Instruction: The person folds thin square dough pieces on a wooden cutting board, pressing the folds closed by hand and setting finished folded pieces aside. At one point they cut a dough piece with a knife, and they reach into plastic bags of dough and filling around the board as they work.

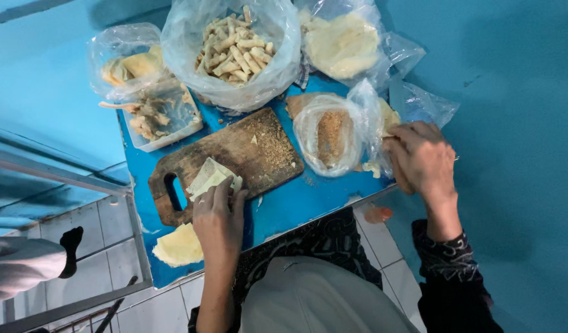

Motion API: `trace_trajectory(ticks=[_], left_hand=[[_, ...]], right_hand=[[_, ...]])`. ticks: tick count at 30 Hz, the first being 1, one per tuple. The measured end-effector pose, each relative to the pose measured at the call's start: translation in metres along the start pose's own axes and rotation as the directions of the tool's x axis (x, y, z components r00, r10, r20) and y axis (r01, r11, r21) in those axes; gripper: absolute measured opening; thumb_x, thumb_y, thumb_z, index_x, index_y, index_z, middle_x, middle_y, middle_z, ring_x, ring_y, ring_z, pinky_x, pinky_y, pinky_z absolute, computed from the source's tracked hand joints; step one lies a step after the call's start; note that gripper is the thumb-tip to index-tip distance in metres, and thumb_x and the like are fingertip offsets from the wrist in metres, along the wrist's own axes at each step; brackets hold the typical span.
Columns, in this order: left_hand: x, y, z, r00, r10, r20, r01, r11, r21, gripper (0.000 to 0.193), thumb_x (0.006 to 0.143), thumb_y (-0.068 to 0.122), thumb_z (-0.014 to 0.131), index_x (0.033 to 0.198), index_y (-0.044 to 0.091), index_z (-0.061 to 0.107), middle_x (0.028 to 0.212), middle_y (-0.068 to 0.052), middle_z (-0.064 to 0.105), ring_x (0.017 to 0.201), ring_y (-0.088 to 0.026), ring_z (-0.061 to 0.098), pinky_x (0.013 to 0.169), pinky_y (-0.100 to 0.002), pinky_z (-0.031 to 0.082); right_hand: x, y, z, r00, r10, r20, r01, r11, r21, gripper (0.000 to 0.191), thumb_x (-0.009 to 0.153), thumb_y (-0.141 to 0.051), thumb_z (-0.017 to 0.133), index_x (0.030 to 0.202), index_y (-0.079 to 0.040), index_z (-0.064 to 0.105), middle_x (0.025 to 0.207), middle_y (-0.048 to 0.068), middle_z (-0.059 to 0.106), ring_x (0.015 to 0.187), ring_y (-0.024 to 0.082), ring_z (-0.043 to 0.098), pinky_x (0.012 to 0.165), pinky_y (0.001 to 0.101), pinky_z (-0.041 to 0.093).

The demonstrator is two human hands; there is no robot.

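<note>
At far left a clear plastic bag (pixel 125 61) holds pale yellow sheets, and below it sits a shallow white tray (pixel 167 120) of ragged pale scraps. A stack of thin round wrappers (pixel 179 246) lies at the near left edge of the blue worktop (pixel 296 200), just beside the left forearm.

The wooden cutting board (pixel 234 160), dark, worn and dusted with crumbs, has a slotted handle pointing toward the person. The left hand (pixel 219 219) rests on its near edge, fingers flat and pressing on a folded wrapper (pixel 209 177), pale, thin and roughly rectangular; the grip is not clenched, it pins the piece from above. The wrapper lies directly under and just ahead of the fingertips.

Behind the board a large clear bag (pixel 234 49) stands open, filled with short, beige, finger-shaped rolls. To its right another bag (pixel 345 43) holds a mound of pale sheets.

A smaller crumpled bag (pixel 330 135) containing brown crumbs lies just right of the board. The right hand (pixel 423 157) is curled at this bag's right side, touching the plastic; whether its grip holds the plastic or something small within cannot be told.
</note>
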State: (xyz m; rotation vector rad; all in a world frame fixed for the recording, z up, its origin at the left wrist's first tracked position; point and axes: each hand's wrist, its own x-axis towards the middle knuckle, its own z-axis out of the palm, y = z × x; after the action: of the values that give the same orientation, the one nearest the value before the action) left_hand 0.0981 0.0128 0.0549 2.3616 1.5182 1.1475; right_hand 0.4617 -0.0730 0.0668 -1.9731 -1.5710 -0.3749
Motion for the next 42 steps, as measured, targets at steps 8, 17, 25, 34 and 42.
trace_trajectory(ticks=[8,17,25,34,42], left_hand=[[-0.002,0.001,-0.005,0.999,-0.032,0.018,0.033,0.999,-0.027,0.027,0.087,0.013,0.079,0.111,0.003,0.072,0.091,-0.012,0.072,0.087,-0.033,0.066,0.079,-0.044,0.051],[-0.001,-0.004,-0.013,0.998,0.062,-0.020,-0.061,0.998,0.030,0.017,0.089,0.013,0.077,0.100,0.002,0.070,0.095,-0.014,0.070,0.092,-0.034,0.065,0.088,-0.045,0.048],[-0.002,-0.007,-0.009,0.997,0.078,-0.019,-0.077,0.995,0.058,0.016,0.089,0.012,0.076,0.102,0.004,0.071,0.095,-0.013,0.068,0.092,-0.034,0.065,0.097,-0.048,0.047],[-0.001,-0.009,-0.013,0.995,0.095,-0.033,-0.094,0.994,0.050,0.014,0.091,0.013,0.075,0.102,0.005,0.071,0.094,-0.013,0.068,0.092,-0.033,0.065,0.098,-0.048,0.046],[-0.001,-0.010,-0.015,0.993,0.107,-0.043,-0.106,0.994,0.031,0.013,0.093,0.014,0.074,0.101,0.004,0.071,0.093,-0.013,0.068,0.092,-0.033,0.065,0.099,-0.048,0.046]], right_hand=[[0.029,0.005,0.006,0.934,0.354,-0.042,-0.258,0.752,0.607,0.019,0.105,-0.008,0.070,0.123,-0.007,0.075,0.112,0.008,0.077,0.097,0.013,0.075,0.082,0.0266,0.061],[-0.006,-0.021,-0.032,0.963,0.268,0.040,-0.267,0.910,0.316,0.038,0.093,-0.018,0.079,0.129,-0.007,0.072,0.127,0.013,0.068,0.106,0.022,0.071,0.078,0.0349,0.060],[-0.033,-0.038,-0.032,0.958,0.228,0.174,-0.254,0.956,0.145,0.059,0.086,-0.019,0.080,0.142,-0.008,0.063,0.117,0.018,0.067,0.095,0.029,0.071,0.079,0.0404,0.057],[-0.042,-0.034,-0.029,0.946,0.312,0.089,-0.317,0.947,0.049,0.036,0.110,-0.020,0.062,0.145,-0.010,0.061,0.099,0.018,0.072,0.094,0.036,0.067,0.082,0.0467,0.054],[-0.063,-0.048,-0.048,0.986,0.105,-0.130,-0.142,0.939,-0.315,0.050,0.097,-0.015,0.082,0.143,-0.011,0.063,0.108,0.010,0.073,0.100,0.030,0.068,0.091,0.0434,0.056]])
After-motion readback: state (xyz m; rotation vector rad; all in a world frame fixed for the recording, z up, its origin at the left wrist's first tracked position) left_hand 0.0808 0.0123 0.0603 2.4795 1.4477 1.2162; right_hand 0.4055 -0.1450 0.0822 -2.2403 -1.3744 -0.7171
